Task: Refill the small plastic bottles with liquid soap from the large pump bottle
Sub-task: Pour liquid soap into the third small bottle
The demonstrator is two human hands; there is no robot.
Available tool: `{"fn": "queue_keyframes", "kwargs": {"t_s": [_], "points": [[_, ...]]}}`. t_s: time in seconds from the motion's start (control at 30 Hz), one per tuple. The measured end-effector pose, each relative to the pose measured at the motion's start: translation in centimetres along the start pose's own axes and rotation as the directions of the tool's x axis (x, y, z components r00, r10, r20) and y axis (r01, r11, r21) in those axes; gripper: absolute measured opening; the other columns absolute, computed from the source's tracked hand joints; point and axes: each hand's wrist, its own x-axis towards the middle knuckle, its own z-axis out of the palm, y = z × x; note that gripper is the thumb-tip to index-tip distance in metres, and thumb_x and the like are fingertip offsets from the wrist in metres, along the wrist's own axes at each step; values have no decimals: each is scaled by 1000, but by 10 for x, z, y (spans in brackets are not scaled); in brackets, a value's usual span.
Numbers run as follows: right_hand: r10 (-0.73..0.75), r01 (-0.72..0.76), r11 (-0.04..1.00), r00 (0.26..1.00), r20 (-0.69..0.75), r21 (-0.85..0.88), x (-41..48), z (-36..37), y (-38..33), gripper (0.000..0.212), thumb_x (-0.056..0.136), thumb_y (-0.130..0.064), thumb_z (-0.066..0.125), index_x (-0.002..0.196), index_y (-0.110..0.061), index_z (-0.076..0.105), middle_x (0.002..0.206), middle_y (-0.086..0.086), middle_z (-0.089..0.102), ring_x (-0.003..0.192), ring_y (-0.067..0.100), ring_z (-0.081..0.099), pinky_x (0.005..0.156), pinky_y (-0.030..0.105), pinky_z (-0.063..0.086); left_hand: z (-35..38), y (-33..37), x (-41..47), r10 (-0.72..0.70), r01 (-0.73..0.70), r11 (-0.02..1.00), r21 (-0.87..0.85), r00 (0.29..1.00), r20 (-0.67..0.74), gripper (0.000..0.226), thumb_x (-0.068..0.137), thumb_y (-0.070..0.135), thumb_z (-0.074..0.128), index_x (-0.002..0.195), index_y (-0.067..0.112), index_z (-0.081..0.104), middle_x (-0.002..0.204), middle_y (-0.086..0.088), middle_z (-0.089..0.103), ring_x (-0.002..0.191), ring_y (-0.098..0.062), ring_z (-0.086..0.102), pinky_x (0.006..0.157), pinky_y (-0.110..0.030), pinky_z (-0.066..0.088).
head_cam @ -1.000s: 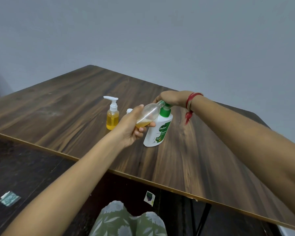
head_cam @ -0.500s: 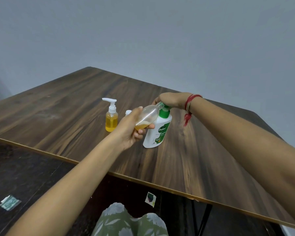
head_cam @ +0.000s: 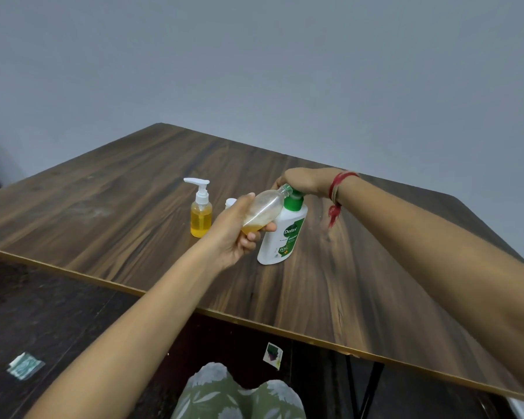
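Little change over last second. Left hand (head_cam: 236, 228) keeps gripping tilted small bottle (head_cam: 263, 208), mouth at nozzle. Right hand (head_cam: 303, 181) stays curled over head of large pump bottle (head_cam: 285, 240). Soap level low: filling likely unfinished.

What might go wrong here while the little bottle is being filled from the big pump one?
1. The left hand holds the small bottle tilted, its narrow mouth right at the spout of the large pump bottle. A slight slip would likely send soap onto the table.
2. The right hand bears on top of the large pump bottle, which nothing else steadies. An off-centre push might tip it.
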Motion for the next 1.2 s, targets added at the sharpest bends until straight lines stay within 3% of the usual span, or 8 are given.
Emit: {"fn": "queue_keyframes", "kwargs": {"t_s": [0.27, 0.57, 0.7, 0.8, 0.9, 1.0, 1.1, 1.2], "points": [[0, 1, 999, 1000, 27, -41, -1, -2, 1, 40, 92, -4, 33, 121, 10, 55, 123, 28, 57, 89, 23, 53, 60, 23, 43, -1, 2, -1, 29, -29, 998, 62, 1000, -1, 31, 99, 39, 40, 101, 13, 57, 61, -6, 67, 36, -4, 37, 31, -11, 26], [80, -80, 997, 996, -44, 21, -2, 0, -2, 46, 92, -8, 30, 131, 12, 43, 135, 30, 45, 122, 46, 45, 96, 50, 41, -2, 4, -2, 34, -33, 997, 69, 999, -1, 32, 99, 40, 40, 104, 13, 56, 62, -8, 68, 35, -4, 38, 30, -12, 28], [100, -97, 994, 993, -62, 51, -3, 4, -1, 47, 90, -9, 31, 131, 11, 43, 135, 29, 45, 116, 44, 51, 79, 36, 47, -2, 6, -2, 42, -41, 996, 74, 999, -10, 31, 100, 38, 40, 103, 13, 56, 61, -8, 68, 35, -4, 37, 31, -12, 26], [117, -112, 991, 989, -85, 67, -6, 5, 0, 48, 90, -12, 30, 133, 8, 43, 136, 28, 45, 126, 44, 44, 87, 43, 45, -1, 4, -4, 20, -18, 997, 69, 1000, -17, 31, 99, 39, 40, 103, 13, 56, 61, -7, 68, 35, -4, 37, 31, -12, 27], [112, -104, 991, 989, -96, 83, -9, -1, -7, 46, 94, -11, 28, 134, 4, 45, 135, 25, 49, 122, 39, 49, 64, 28, 45, 0, 5, -3, 17, -16, 999, 36, 1000, -10, 33, 99, 39, 40, 106, 11, 56, 62, -7, 68, 36, -4, 38, 30, -12, 28], [105, -97, 992, 990, -93, 86, -8, 4, -3, 47, 93, -11, 28, 134, 7, 42, 138, 26, 45, 121, 39, 50, 96, 44, 42, -2, 5, -3, 12, -11, 998, 54, 1000, -26, 33, 99, 39, 40, 107, 11, 56, 61, -7, 68, 36, -4, 38, 31, -12, 28], [95, -93, 995, 994, -62, 35, -12, 4, -3, 45, 93, -12, 30, 131, 5, 49, 131, 24, 53, 111, 36, 56, 67, 31, 49, -3, 2, -3, -5, 6, 998, 64, 1000, -9, 36, 99, 41, 40, 106, 10, 57, 63, -7, 69, 36, -4, 39, 30, -12, 29], [71, -71, 997, 997, -39, 18, -11, 0, -3, 44, 92, -11, 30, 125, 3, 54, 112, 22, 61, 84, 25, 56, 50, 18, 32, -2, 5, -1, 2, -2, 999, 48, 1000, 1, 36, 99, 41, 41, 109, 9, 56, 63, -7, 68, 36, -4, 39, 30, -12, 29]]}}
